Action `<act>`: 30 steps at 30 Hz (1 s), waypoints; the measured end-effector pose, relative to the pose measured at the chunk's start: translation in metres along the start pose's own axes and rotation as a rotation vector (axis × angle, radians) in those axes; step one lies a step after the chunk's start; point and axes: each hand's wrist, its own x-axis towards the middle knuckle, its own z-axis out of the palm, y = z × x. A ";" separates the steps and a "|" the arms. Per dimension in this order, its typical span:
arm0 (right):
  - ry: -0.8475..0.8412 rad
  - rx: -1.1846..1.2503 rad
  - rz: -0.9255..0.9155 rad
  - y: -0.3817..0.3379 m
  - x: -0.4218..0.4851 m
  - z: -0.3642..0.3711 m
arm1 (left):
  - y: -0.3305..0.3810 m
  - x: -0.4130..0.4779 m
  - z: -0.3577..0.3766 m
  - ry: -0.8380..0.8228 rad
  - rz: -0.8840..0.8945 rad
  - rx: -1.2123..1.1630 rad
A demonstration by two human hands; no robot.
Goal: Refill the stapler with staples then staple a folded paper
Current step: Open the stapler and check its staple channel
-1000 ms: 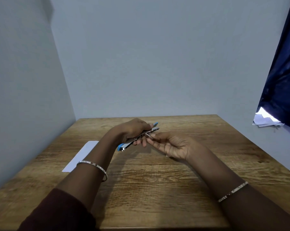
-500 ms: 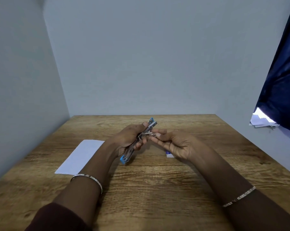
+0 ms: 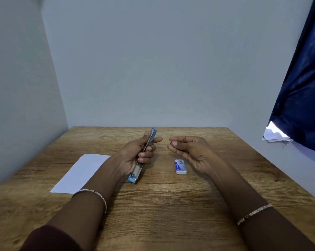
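Stapler-loading is hanging on a fiddly pinch right now. The left hand [image 3: 135, 156] is wrapping its fingers around a slim blue and silver metal stapler [image 3: 143, 156], gripping it at mid-length so that it is standing steeply tilted above the table, lower end near the wood and upper end pointing away; whether its magazine is lying open I cannot tell. The right hand [image 3: 191, 151] is hovering just beside it, apart from it, with fingers curled in and thumb and forefinger pinching something small and dark at the tips, probably a strip of staples, though it is too small to be sure.

Judging from this, the risks are sitting in that gap. A brittle strip could be breaking up under a tight pinch, or slipping and scattering over the brown wood-grain table [image 3: 171, 205]. With the stapler tilting so steeply, a strip fed in crooked could be jamming in the channel or sliding out again. The left fingers are also lying close to the mechanism and could get nipped if it snaps shut.

Outward, a small blue and white staple box [image 3: 180, 166] is lying below the right hand, and a white sheet of paper [image 3: 80, 173] is lying flat left of the left forearm, well apart from the stapler.
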 end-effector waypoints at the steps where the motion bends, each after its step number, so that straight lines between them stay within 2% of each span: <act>1: -0.003 -0.007 0.007 0.000 0.001 -0.001 | 0.000 0.000 0.000 0.003 -0.007 -0.011; 4: 0.013 -0.057 -0.004 0.002 0.003 -0.004 | 0.000 0.001 0.000 0.013 -0.021 -0.034; 6: 0.049 -0.164 -0.084 0.003 0.004 -0.006 | 0.001 0.000 0.001 0.015 -0.030 -0.057; 8: 0.108 -0.409 -0.227 0.004 0.005 -0.008 | 0.002 0.000 0.001 0.020 -0.034 -0.064; 11: 0.177 -0.904 -0.423 0.003 0.009 -0.011 | 0.002 -0.002 0.002 0.023 -0.042 -0.064; 14: 0.136 -1.195 -0.430 0.003 0.013 -0.016 | 0.001 -0.001 0.003 0.033 -0.039 -0.065; 19: 0.150 -1.182 -0.345 0.003 0.015 -0.024 | -0.001 0.001 0.004 0.074 -0.029 -0.054; 25: 0.187 -1.144 -0.249 0.002 0.019 -0.030 | -0.004 0.004 0.011 0.205 -0.029 0.027; 30: 0.196 -1.038 -0.130 0.000 0.023 -0.037 | -0.005 0.005 0.011 0.278 0.000 0.232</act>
